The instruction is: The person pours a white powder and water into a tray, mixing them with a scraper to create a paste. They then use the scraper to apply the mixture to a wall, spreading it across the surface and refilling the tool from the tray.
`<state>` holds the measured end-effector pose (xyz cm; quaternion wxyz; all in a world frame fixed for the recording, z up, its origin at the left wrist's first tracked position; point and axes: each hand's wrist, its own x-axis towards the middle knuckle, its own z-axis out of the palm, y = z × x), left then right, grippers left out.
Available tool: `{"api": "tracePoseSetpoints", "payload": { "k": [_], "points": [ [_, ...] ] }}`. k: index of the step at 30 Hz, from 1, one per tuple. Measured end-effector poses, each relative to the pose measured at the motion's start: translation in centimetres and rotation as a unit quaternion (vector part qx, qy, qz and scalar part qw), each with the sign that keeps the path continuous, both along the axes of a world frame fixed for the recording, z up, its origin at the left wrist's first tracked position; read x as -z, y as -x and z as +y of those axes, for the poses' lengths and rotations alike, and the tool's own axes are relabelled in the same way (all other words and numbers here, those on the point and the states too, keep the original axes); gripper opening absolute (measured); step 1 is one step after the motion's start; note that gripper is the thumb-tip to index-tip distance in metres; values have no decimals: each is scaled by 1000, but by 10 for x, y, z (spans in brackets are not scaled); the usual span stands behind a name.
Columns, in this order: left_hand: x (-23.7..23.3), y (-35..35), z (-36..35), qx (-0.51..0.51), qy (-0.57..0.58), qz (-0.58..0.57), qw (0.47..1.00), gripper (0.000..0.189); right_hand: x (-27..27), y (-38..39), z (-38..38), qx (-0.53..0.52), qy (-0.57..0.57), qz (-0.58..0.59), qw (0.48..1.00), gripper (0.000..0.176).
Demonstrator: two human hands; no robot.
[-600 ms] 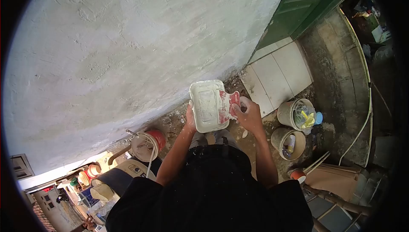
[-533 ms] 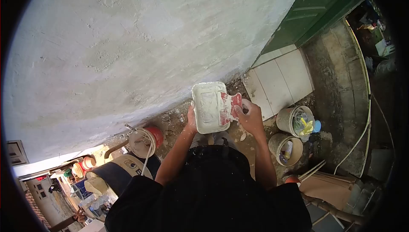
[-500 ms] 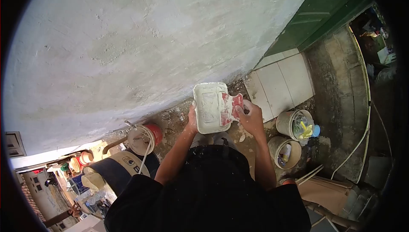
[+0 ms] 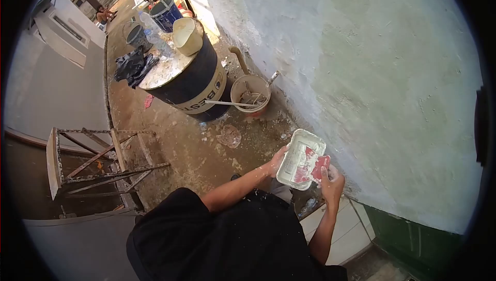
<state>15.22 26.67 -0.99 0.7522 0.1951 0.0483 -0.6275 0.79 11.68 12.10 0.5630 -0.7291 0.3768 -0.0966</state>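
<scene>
Left hand (image 4: pixel 279 160) gripping a white-smeared tray (image 4: pixel 292 154), right hand (image 4: pixel 333 182) pinching a red putty spreader (image 4: pixel 321 165) over it.

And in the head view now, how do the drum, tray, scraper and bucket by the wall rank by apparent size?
1. Drum
2. Tray and bucket: too alike to rank, the tray being nearer the camera
3. Scraper

Plastered wall (image 4: pixel 382 74) and drum (image 4: pixel 195 82) suggest an outdoor worksite.
</scene>
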Motion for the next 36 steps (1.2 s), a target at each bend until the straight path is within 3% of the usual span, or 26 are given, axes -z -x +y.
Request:
{"api": "tracePoseSetpoints", "payload": {
  "k": [3, 6, 8, 11, 15, 23, 29, 33, 36],
  "points": [
    [-19, -26, 101, -123, 25, 32, 992, 73, -7, -56, 60, -107, -20, 5, 994, 37],
    [8, -40, 193, -231, 17, 33, 972, 73, 14, -101, 124, -186, -66, -11, 980, 42],
    [-5, -46, 247, -273, 21, 33, 961, 78, 24, -125, 167, -216, -115, -18, 969, 45],
    [-28, -51, 313, -341, 8, -28, 940, 86, 32, -152, 211, -230, -165, 0, 959, 46],
    [-9, -66, 377, -430, -24, -23, 902, 84, 63, -182, 241, -201, -246, 17, 948, 49],
    [-1, -167, 428, -502, -9, -13, 865, 81, 108, -298, 268, -153, -363, 32, 919, 54],
    [-9, -296, 461, -520, -91, -73, 846, 80, 112, -479, 304, -144, -386, -56, 909, 72],
    [-12, -386, 480, -488, -125, -78, 860, 76, 74, -610, 329, -86, -315, -81, 942, 100],
    [3, -446, 487, -453, -122, -91, 879, 73, 75, -685, 340, -35, -262, -42, 964, 104]
  ]
}}
